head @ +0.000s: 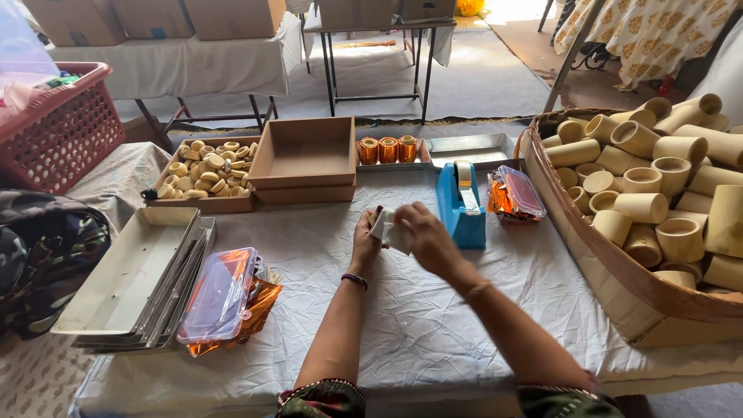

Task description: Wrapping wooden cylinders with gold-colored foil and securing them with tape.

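Observation:
Both my hands meet above the white tablecloth (418, 325) in the middle of the view. My left hand (367, 240) and my right hand (424, 237) together grip a small white wrapped piece (388, 227), fingers closed on it from either side. A blue tape dispenser (461, 205) stands just right of my right hand. Three orange-wrapped cups (387, 149) sit on a metal tray behind it.
A big basket (596, 255) of bamboo cups (642, 207) fills the right. Open cardboard boxes (304, 159), one with small round wooden lids (205, 170), stand at the back. Stacked metal trays (131, 275) and a clear plastic box (218, 294) on orange film lie left. A red crate (58, 128) stands far left.

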